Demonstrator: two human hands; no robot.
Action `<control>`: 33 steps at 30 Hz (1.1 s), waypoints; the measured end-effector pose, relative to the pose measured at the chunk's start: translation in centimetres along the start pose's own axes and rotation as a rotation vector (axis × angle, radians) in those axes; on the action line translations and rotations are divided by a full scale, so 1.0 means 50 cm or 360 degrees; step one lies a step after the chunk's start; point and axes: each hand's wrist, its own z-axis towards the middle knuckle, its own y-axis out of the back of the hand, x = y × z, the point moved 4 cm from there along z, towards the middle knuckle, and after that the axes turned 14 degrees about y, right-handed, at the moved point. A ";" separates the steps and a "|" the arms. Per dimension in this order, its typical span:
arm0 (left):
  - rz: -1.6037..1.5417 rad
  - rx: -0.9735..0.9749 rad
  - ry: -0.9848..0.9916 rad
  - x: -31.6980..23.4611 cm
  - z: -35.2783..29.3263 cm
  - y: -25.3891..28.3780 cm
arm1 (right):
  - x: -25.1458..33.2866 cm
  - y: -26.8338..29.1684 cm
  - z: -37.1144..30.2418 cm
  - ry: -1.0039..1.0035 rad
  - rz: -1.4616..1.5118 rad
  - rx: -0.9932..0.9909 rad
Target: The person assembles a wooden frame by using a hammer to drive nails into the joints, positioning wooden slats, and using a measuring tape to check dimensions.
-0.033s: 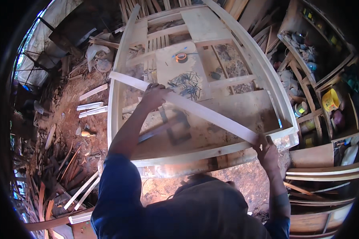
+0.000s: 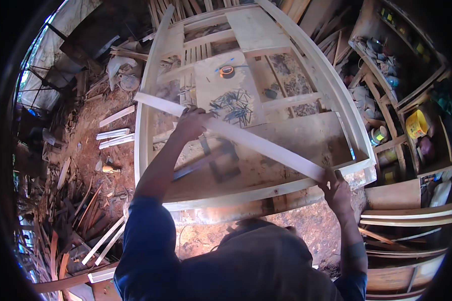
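A long, pale wooden strip slants across the wooden frame from upper left to lower right. My left hand is closed around the strip left of its middle. My right hand grips its lower right end, just over the frame's near right corner. The strip's left end reaches the frame's left rail. Beyond the strip, a pile of nails lies on a board inside the frame. An orange and black tape measure rests a little farther away on that board.
Several cut wood pieces lie on the dirt floor to the left, above a heap of scrap wood. Shelving on the right holds a yellow bucket. Stacked boards stand at lower right.
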 end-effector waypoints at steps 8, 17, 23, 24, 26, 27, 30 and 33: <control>-0.0224 -0.0084 0.0072 0.019 -0.023 -0.002 | -0.018 -0.004 0.032 0.0094 0.0237 0.0201; -0.0706 -0.0229 0.0048 -0.018 0.034 0.046 | 0.007 0.021 0.087 -0.0101 0.0153 0.0499; -0.0354 0.0378 -0.0040 -0.129 0.313 -0.137 | 0.044 0.055 0.175 -0.0044 -0.0326 0.0263; -0.0216 0.0505 0.0120 -0.138 0.331 -0.166 | 0.049 0.060 0.179 -0.0024 -0.0262 0.0235; -0.0085 0.0632 0.0252 -0.151 0.361 -0.222 | 0.049 0.077 0.160 -0.0110 -0.0101 0.0244; 0.0028 0.0628 0.0264 -0.148 0.368 -0.248 | 0.050 0.080 0.140 -0.0186 0.0086 0.0261; 0.0109 0.0616 0.0240 -0.143 0.379 -0.276 | 0.043 0.085 0.069 -0.0382 0.0229 0.0207; 0.0036 0.0465 0.0181 -0.142 0.366 -0.260 | 0.043 0.089 0.019 -0.0465 0.0309 0.0120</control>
